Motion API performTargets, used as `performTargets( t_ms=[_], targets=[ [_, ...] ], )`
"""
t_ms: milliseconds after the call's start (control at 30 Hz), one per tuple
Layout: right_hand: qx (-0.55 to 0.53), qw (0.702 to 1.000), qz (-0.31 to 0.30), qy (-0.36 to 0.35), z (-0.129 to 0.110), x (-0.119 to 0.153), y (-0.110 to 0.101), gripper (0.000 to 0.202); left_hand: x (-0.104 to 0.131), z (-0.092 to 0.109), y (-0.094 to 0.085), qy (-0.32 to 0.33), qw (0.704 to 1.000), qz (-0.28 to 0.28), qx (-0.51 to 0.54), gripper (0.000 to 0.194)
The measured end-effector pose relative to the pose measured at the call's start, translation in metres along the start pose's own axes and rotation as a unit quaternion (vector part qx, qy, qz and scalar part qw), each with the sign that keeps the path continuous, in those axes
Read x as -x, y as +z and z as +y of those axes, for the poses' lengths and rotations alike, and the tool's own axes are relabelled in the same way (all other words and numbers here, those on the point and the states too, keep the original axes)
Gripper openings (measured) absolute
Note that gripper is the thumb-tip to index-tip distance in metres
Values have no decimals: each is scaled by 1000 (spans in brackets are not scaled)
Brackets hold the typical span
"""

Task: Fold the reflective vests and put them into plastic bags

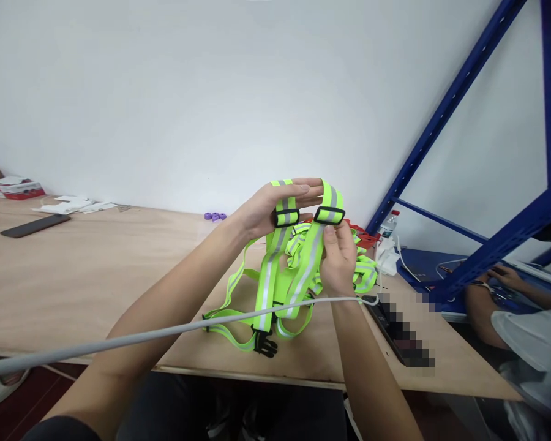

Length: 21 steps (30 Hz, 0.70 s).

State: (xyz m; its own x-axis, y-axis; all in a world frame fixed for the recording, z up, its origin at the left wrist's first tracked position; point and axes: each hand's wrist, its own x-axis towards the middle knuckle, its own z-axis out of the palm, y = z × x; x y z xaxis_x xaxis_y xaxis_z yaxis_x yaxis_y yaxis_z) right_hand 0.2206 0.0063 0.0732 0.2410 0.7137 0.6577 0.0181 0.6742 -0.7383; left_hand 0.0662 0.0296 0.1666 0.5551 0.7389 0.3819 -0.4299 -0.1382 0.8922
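Centre of frame: a reflective harness (269, 269), yellow-green with silver stripes, held up by both hands over the table (96, 263); its lower loops rest on the wood.
Left hand (262, 209): grasping the harness; fingers extended behind the two strap loops, thumb across near the left one.
Right hand (340, 260): pinching the right strap, thumb just below its slider.
Sliders: two black ones, left slider (287, 218) and right slider (329, 215), roughly level.
Buckle (265, 344): black, lower centre, near the front table edge.
Behind the hands, right of centre: pile of similar straps (366, 272), red items (367, 240) beyond, bottle (388, 224) with red cap.
Foreground: pale cable (165, 331) crossing from lower left, in front of the straps.
Lower right: dark device (380, 315), partly pixelated.
Left of centre, by wall: purple rings (215, 216).
Far left: dark flat object (35, 225), white papers (76, 204), red-and-white box (13, 188).
Right edge: blue frame (468, 67); another person's hand (509, 275) beyond it.
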Motion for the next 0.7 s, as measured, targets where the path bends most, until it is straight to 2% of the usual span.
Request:
performTargets(
  t_ms=[67,133,233,400,600,700],
  targets=[
    [-8,1000,-21,-11,-6,-7,-2,36,0,-3,0,-13,1000,-6,23,22],
    [-19,998,-68,1,-11,-11,-4,33,0,-4,1,-36,999,-9,29,17],
    [-39,991,-125,38,-14,-9,-5,31,0,-3,2,-62,998,-17,27,25],
    [-32,974,-203,92,-3,8,0,37,-4,10,3,-27,999,-36,19,40],
    [18,973,-210,96,5,22,13,48,-6,30,16,-8,998,-54,-19,43],
    [40,957,-252,138,2,24,15,42,-5,39,24,-12,998,-40,-44,40]
  ],
)
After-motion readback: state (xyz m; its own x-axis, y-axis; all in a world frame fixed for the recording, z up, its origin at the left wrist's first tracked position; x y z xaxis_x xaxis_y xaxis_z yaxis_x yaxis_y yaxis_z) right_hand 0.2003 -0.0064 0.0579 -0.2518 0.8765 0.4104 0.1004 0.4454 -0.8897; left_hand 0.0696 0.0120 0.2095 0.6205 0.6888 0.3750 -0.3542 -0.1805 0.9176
